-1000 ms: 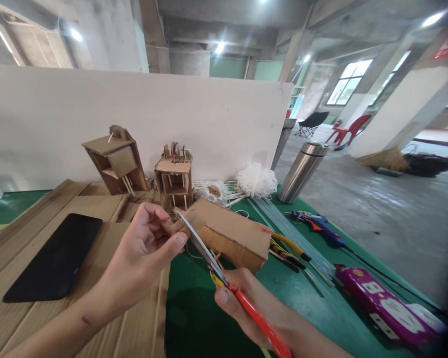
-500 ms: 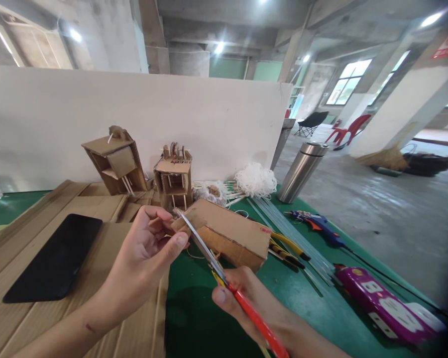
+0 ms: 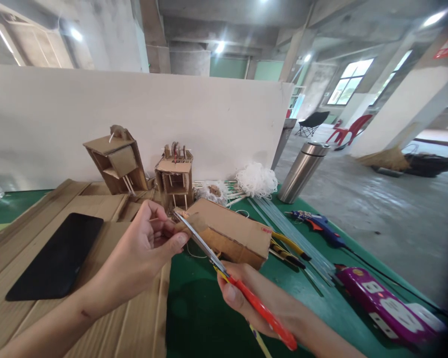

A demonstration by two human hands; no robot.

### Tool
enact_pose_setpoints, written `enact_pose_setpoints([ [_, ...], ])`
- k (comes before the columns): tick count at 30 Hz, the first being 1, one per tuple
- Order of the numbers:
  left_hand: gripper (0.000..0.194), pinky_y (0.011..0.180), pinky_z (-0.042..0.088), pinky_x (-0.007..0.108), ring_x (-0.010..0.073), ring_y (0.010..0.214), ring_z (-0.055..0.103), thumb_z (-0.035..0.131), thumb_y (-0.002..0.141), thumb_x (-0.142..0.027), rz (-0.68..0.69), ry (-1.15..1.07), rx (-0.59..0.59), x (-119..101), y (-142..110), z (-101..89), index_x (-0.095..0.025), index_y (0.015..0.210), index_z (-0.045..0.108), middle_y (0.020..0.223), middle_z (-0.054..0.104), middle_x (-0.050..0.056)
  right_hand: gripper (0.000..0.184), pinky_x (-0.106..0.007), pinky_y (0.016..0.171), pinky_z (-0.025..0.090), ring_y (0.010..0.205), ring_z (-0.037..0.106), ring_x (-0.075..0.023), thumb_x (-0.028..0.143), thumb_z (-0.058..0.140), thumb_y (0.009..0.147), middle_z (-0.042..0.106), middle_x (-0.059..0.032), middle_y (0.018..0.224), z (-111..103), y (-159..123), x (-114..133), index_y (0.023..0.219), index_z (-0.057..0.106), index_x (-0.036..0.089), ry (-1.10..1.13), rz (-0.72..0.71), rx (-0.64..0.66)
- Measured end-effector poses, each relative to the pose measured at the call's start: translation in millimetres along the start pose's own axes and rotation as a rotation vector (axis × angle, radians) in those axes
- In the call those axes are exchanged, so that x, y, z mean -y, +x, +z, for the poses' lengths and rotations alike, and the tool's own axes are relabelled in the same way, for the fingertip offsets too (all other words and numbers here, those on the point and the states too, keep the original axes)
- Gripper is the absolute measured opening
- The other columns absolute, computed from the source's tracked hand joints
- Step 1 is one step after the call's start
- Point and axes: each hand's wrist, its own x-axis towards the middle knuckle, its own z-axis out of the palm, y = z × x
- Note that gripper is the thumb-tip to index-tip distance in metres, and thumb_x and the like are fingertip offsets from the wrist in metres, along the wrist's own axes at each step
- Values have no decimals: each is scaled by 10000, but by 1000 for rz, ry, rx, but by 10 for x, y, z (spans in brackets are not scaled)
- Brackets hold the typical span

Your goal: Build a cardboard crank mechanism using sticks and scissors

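Between thumb and fingers, my left hand (image 3: 149, 248) pinches a small brown cardboard piece (image 3: 189, 223). My right hand (image 3: 242, 288) grips scissors (image 3: 259, 306) with red and yellow handles. Their blades point up and left and lie across the cardboard piece, close to my left fingertips. How far the blades part at the cardboard I cannot make out. Just behind the blades, a closed cardboard box (image 3: 227, 228) rests on the green table (image 3: 201, 308).
A black phone (image 3: 56, 256) lies on flat cardboard at left. Two cardboard models (image 3: 115, 161) stand behind. At right are a steel flask (image 3: 303, 171), a blue glue gun (image 3: 317, 226), clear glue sticks (image 3: 287, 228), yellow-handled pliers (image 3: 291, 243), white bands (image 3: 256, 180) and a purple power strip (image 3: 386, 303).
My right hand and the scissor handles have shifted slightly right, and the handles look further apart. The cardboard piece has tilted a little in my left hand, which stays nearly in place.
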Motion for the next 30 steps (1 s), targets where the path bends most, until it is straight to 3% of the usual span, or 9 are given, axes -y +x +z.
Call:
enact_pose_setpoints([
  [11,370,635,508,260,122,674,614,675,807,-230,11,0,52,-18,-5,-27,-240,836,307,762,642,-42,647,-246,433,173,516,240,-81,822,299,840,288,55,580,56,11,-14,647,316,204,1,38,-25],
  [22,319,665,514,232,117,735,590,695,807,-208,90,-148,-9,60,-76,131,-235,909,394,804,622,-32,671,-250,418,104,477,174,-62,861,355,784,209,79,537,123,27,17,610,289,217,156,77,-43],
  [30,291,665,518,227,113,732,582,680,820,-199,120,-153,-22,65,-91,145,-238,921,410,813,630,-35,666,-246,415,93,472,166,-57,845,408,780,193,83,541,130,28,-15,608,272,215,215,87,-39],
])
